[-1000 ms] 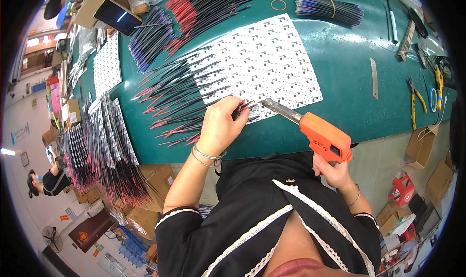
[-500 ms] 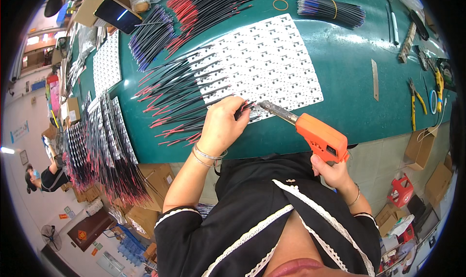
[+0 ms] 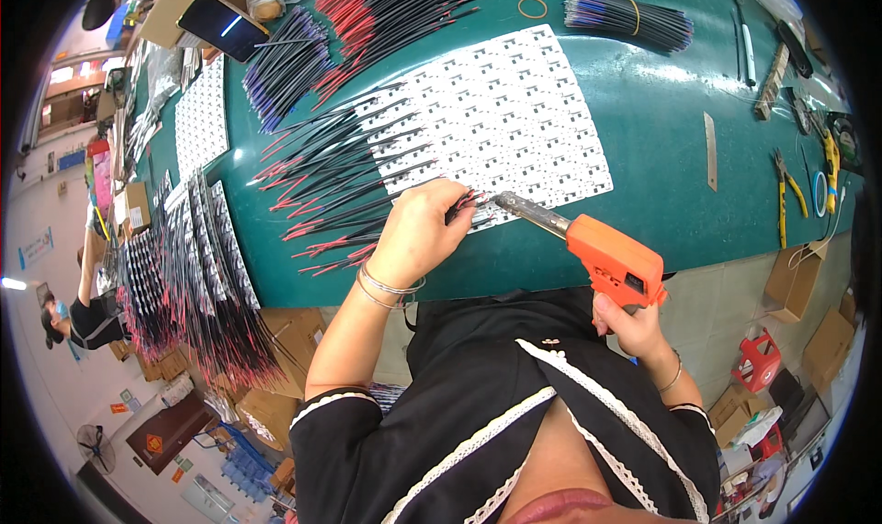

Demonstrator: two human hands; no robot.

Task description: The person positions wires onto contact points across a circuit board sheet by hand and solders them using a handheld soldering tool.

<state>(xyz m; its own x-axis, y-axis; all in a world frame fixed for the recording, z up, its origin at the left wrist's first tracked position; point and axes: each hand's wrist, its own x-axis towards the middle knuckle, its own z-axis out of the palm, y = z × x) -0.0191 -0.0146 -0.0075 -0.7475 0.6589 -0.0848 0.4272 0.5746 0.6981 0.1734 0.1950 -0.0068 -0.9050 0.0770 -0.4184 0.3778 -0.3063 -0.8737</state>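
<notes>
1. Over the last second the orange soldering gun (image 3: pixel 614 259) has crept leftward in the frame. Its metal tip, which sat a little apart from the left hand's fingers a second ago, now lies just beside them at the centre of the frame.

2. The left hand (image 3: pixel 418 235) has barely shifted in that time. It stays bent over the lower left edge of the white panel of small circuit boards (image 3: pixel 501 120).

3. Judged from this, the tip has closed onto the joint being worked, so a wire end appears about to be soldered to the panel's near edge.

4. The left hand's fingers are curled tightly and pinch the ends of thin black and red wires (image 3: pixel 464 207) against the panel. More such wires (image 3: pixel 335 180) fan out from the panel toward the left of the frame.

5. The right hand (image 3: pixel 634 326), at lower right of centre, is closed firmly around the gun's handle, below the green table's (image 3: pixel 661 202) edge.

6. The pinched wire ends lie between the left fingertips and the gun's tip, touching or almost touching it; the exact contact is too small to tell.
</notes>
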